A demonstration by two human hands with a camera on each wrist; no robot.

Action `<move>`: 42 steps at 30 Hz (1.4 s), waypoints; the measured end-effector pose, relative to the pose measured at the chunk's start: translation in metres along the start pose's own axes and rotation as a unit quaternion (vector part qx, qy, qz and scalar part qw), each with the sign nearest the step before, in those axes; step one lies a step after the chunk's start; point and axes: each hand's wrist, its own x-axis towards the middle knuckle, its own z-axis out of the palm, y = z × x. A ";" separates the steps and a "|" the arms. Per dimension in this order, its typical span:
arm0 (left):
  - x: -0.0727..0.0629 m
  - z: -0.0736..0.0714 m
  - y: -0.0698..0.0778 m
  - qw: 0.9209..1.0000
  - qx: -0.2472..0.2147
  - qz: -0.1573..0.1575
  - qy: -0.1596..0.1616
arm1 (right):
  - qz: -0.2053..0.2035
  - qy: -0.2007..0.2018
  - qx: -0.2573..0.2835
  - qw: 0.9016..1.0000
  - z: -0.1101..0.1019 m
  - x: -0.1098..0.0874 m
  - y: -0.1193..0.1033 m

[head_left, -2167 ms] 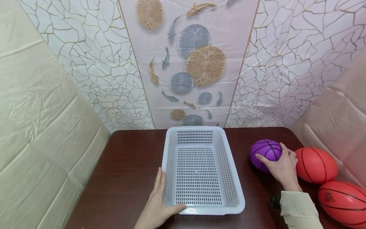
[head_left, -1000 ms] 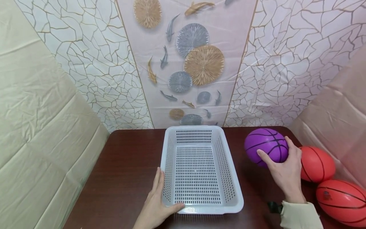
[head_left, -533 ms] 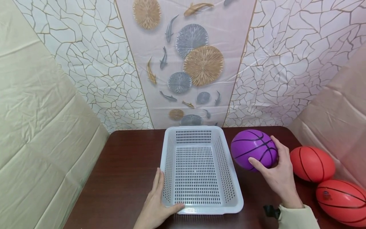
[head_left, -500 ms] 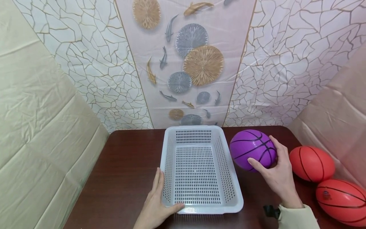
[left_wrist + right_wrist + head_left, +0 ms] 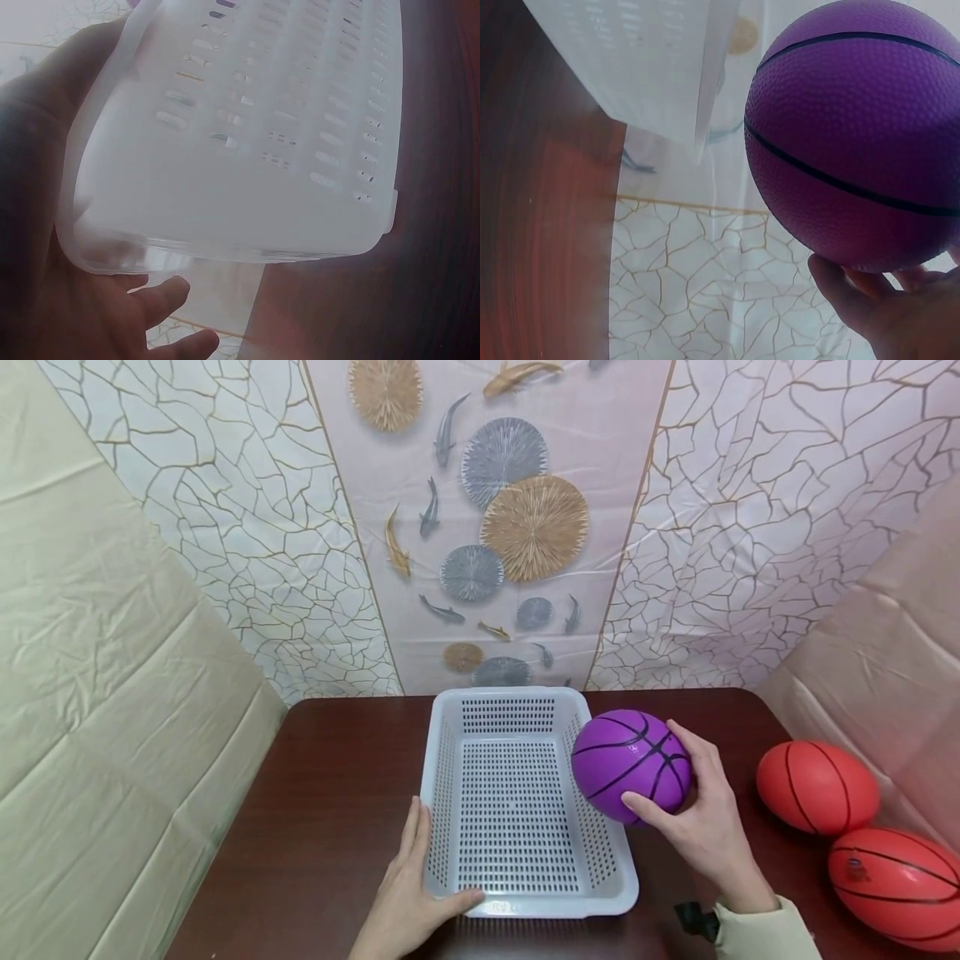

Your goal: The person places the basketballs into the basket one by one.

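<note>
A purple mini basketball (image 5: 632,766) with black lines is raised over the right rim of the basket. My right hand (image 5: 708,827) holds it from the right, thumb on the near side and fingers round the far side. In the right wrist view the basketball (image 5: 862,142) fills the upper right, above the fingers. A pale blue-grey plastic basket (image 5: 517,907) with slotted walls stands on the table. My left hand (image 5: 411,887) grips its near left corner, thumb on the front rim and fingers along the left side. The basket's outer wall (image 5: 225,187) fills much of the left wrist view.
Two red basketballs lie at the right of the dark wooden table (image 5: 337,810): one farther back (image 5: 817,787), one nearer (image 5: 896,889). A quilted beige panel (image 5: 885,693) rises beside them. A patterned cloth (image 5: 495,527) hangs behind the table.
My right hand has taken hold of the purple basketball, lifted it from beside the red balls and carried it left to the basket's right rim. My left hand has stayed on the basket.
</note>
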 end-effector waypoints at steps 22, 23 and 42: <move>0.000 -0.001 0.001 1.000 -0.001 -0.005 0.002 | -0.065 -0.053 0.005 0.996 0.023 -0.015 -0.010; 0.000 -0.001 0.001 1.000 -0.002 -0.005 0.002 | -0.068 -0.054 0.006 0.996 0.024 -0.015 -0.010; 0.000 0.000 0.000 1.000 -0.005 -0.004 0.006 | -0.099 -0.100 -0.008 0.990 0.037 -0.023 -0.016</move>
